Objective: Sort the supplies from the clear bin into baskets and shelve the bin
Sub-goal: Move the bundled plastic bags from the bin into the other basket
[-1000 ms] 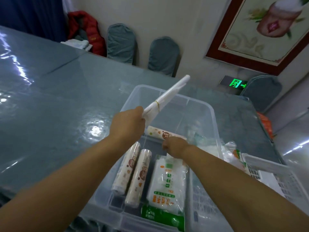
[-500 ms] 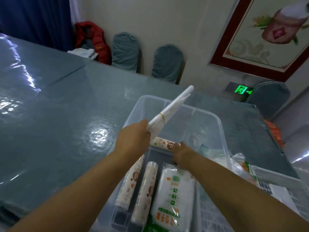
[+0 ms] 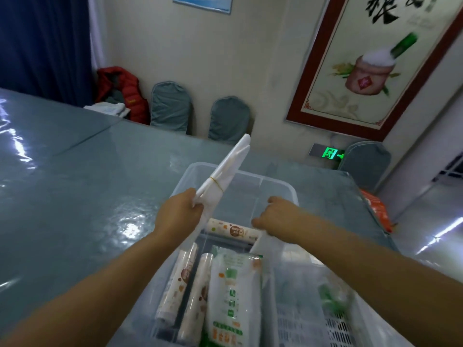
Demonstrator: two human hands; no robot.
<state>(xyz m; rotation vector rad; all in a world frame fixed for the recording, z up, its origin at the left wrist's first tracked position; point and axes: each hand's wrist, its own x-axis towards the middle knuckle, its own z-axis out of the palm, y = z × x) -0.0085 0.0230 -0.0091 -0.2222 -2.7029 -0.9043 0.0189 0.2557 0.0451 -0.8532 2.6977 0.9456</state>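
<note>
My left hand (image 3: 179, 212) is shut on the lower end of a white rolled bundle of plastic bags (image 3: 225, 171) bound with a rubber band, held slanting up over the far left of the clear bin (image 3: 275, 180). My right hand (image 3: 274, 216) hovers over the bin near its right wall, fingers loosely curled and apart, with nothing in it. Inside the bin lie a printed roll (image 3: 233, 230) crosswise, two more rolls (image 3: 184, 276) lengthwise, and a white-and-green pack (image 3: 233, 289).
A white slotted basket (image 3: 300, 321) stands to the right of the bin, holding a blurred green-and-clear packet (image 3: 333, 299). The bin rests on a grey-blue glossy table (image 3: 87, 184). Covered chairs (image 3: 170, 106) line the far wall. An orange item (image 3: 375, 209) lies at the table's right edge.
My right hand has risen out of the bin from beside the crosswise roll and moved right. My left hand still holds the white bundle. The view has tilted upward.
</note>
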